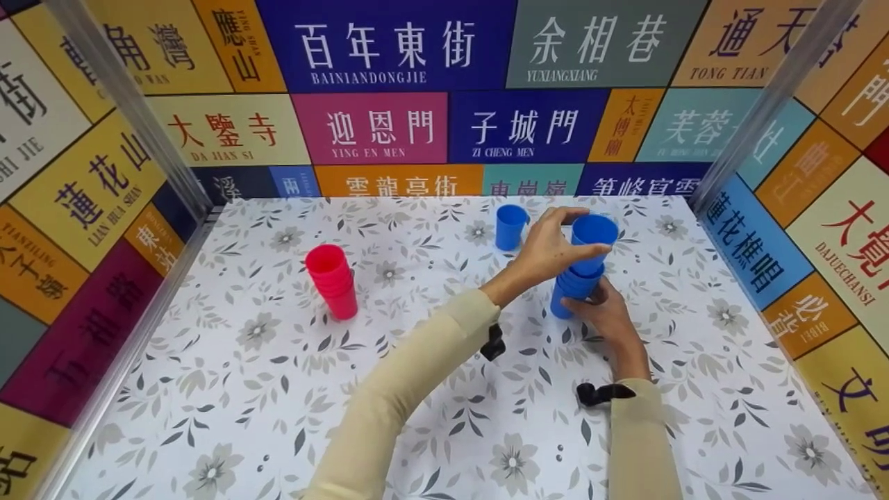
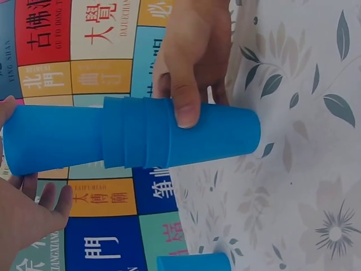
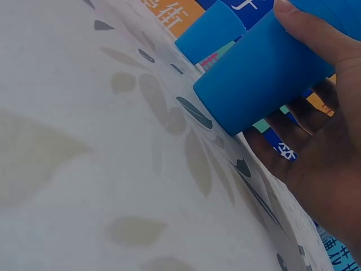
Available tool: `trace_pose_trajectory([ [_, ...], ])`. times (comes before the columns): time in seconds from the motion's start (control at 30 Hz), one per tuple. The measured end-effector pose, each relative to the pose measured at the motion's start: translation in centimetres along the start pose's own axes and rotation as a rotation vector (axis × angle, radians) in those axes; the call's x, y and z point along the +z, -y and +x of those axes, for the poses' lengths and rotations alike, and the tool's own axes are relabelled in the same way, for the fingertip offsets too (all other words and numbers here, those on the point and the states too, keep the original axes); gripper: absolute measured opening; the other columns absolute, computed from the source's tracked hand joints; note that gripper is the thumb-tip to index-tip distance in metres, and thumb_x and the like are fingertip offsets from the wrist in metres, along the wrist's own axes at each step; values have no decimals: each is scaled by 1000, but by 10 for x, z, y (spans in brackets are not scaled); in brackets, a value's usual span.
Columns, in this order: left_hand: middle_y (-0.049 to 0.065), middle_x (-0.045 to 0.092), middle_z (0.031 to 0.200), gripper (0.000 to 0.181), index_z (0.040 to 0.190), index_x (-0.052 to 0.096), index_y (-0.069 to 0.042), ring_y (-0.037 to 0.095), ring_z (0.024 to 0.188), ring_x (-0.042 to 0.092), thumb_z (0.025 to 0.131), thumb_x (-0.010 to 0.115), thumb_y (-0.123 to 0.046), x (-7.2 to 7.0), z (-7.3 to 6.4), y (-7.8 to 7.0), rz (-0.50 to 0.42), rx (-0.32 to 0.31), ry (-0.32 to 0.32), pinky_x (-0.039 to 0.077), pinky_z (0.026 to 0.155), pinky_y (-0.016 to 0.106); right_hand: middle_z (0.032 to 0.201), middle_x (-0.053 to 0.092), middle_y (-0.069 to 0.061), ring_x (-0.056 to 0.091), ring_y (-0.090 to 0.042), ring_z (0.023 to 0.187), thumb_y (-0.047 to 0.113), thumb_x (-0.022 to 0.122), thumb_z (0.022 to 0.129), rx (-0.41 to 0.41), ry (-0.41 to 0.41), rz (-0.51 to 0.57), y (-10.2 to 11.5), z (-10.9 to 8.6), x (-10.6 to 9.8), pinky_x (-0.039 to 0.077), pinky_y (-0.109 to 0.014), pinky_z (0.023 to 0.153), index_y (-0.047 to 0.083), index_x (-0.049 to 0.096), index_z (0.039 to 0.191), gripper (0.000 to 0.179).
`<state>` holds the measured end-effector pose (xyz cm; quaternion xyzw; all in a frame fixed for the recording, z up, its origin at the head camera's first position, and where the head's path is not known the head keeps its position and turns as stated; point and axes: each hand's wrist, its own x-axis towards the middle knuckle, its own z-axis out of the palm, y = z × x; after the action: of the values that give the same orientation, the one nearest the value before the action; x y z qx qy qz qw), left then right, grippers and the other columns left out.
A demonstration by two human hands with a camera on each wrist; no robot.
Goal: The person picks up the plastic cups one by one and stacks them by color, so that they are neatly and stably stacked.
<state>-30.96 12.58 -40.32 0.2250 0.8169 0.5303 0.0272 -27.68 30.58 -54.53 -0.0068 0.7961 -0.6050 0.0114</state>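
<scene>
My left hand (image 1: 545, 246) pinches the top blue cup (image 1: 592, 239) near its rim, thumb on the near side and fingers on the far side. The narrow end of that cup goes into the mouth of a stack of nested blue cups (image 1: 571, 305), with most of its wall still showing above. My right hand (image 1: 611, 312) grips the stack low down; in the left wrist view its thumb (image 2: 186, 107) lies along the lowest cup. The right wrist view has the stack's base right at the tabletop. Another blue cup (image 1: 510, 228) stands upright behind, left of the stack.
A stack of nested red cups (image 1: 332, 281) stands on the left half of the table (image 1: 444, 417), which has a floral cover. Walls of coloured panels with lettering (image 1: 375, 128) enclose the back and sides. Clear upright strips (image 1: 132, 104) mark the corners.
</scene>
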Motion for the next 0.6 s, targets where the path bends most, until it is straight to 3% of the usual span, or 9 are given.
trace_pose_trajectory([
  [0.37, 3, 58, 138, 71, 139, 57, -15, 13, 128, 56, 80, 83, -44, 11, -4, 14, 63, 33, 22, 47, 106, 21, 154, 43, -26, 43, -43, 142, 28, 76, 90, -11, -9, -41, 1, 0, -1, 32, -57, 120, 8, 24, 158, 88],
  [0.6, 6, 57, 137, 71, 141, 56, -14, 18, 128, 55, 81, 83, -42, 13, -6, 20, 112, 28, 56, 47, 106, 22, 158, 35, -28, 36, -45, 146, 26, 74, 92, 40, 11, -75, 26, -12, 1, 28, -58, 122, 6, 20, 159, 89],
])
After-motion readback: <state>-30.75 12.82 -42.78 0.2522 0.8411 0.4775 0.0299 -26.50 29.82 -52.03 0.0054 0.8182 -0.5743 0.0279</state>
